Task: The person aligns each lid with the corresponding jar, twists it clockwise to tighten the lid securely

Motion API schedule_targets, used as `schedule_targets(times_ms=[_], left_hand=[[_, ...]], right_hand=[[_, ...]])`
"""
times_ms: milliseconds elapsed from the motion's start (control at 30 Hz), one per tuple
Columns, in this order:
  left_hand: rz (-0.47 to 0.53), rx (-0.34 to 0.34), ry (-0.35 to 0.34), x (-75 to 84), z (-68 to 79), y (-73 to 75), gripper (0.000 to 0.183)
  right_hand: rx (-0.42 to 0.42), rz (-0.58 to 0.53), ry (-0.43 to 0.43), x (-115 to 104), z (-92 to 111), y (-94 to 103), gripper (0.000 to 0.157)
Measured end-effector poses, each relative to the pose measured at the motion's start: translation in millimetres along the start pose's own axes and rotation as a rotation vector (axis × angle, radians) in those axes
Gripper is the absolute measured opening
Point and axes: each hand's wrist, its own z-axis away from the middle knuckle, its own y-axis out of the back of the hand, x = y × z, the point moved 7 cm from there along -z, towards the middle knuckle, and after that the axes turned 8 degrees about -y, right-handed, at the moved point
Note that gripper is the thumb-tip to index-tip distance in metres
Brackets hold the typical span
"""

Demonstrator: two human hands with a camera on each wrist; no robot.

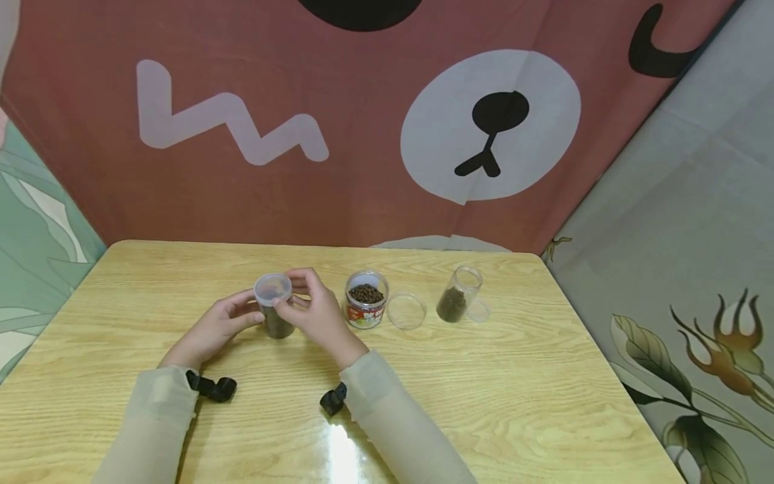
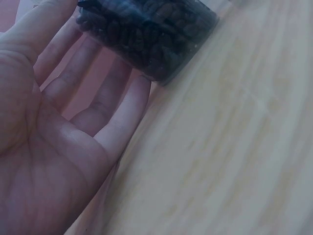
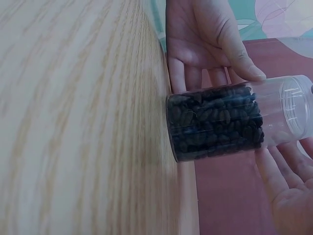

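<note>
Front right, the pale wood-grain tabletop (image 1: pixel 532 403) offers passage; a clear, round, red-labelled tub (image 1: pixel 365 313) obstructs just beside the right hand (image 1: pixel 317 310).

A reddish-brown cloth backdrop (image 1: pixel 363 202), printed with a white muzzle (image 1: pixel 435 134) and a pale zigzag (image 1: pixel 232 111), hangs behind a light wood-grain table (image 1: pixel 544 403) (a bright glare (image 1: pixel 342 454) shines on its near side). Green leaf-patterned fabric (image 1: pixel 36 255) stands at left, grey floral fabric (image 1: pixel 695 202) at right.

Left to right across the table (image 1: pixel 532 396): left hand (image 1: pixel 218 326), jar (image 1: pixel 278 325), right hand (image 1: pixel 318 314), tub (image 1: pixel 365 316), lid (image 1: pixel 406 312), second jar (image 1: pixel 452 304), second lid (image 1: pixel 480 310)
</note>
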Motion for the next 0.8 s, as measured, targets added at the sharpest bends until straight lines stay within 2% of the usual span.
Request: schedule_targets(times_ms=[500, 800], left_hand=[[-0.024, 0.074, -0.027, -1.8, -0.6, 4.8, 0.056], [-0.007, 0.082, -0.048, -0.2, -0.9, 4.4, 0.052]], right_hand=[[-0.003, -0.014, 0.015, 1.3, -1.7, 0.7, 0.043], [-0.007, -0.002, 0.035, 0.8, -2.2, 0.7, 0.045]])
